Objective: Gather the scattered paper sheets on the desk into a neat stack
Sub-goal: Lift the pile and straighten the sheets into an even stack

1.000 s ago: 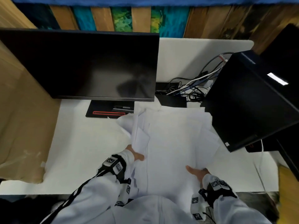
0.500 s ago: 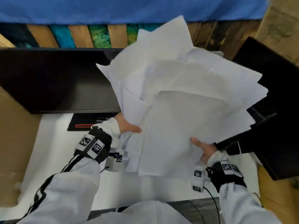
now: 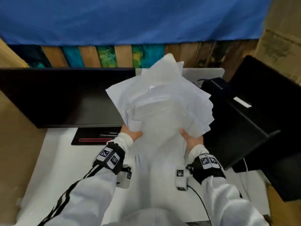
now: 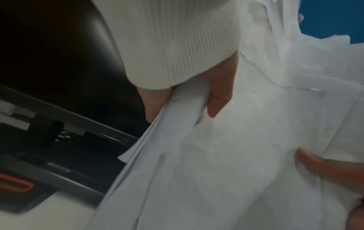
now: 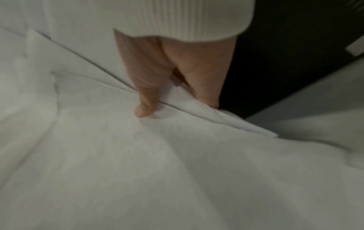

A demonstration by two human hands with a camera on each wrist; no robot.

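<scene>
An uneven bundle of white paper sheets (image 3: 160,111) stands tilted upright over the white desk (image 3: 53,160), its corners fanned out at the top. My left hand (image 3: 134,135) grips its left edge, thumb on the front (image 4: 218,99) and fingers behind. My right hand (image 3: 189,138) grips the right edge, thumb pressed on the front sheet (image 5: 144,109) and fingers behind. The bundle's lower edge hangs down toward the desk between my wrists (image 3: 156,160). The sheets (image 5: 138,155) fill the right wrist view.
A black monitor (image 3: 65,97) stands at the back left on a black base with a red stripe (image 3: 94,139). A second black monitor (image 3: 244,121) leans in at the right. Cables (image 3: 197,81) lie behind the papers. Cardboard (image 3: 16,144) borders the desk's left side.
The sheets lay spread flat on the desk a second ago. Both hands lifted them, then drew closer together, so the bundle is narrower and more upright than half a second ago.
</scene>
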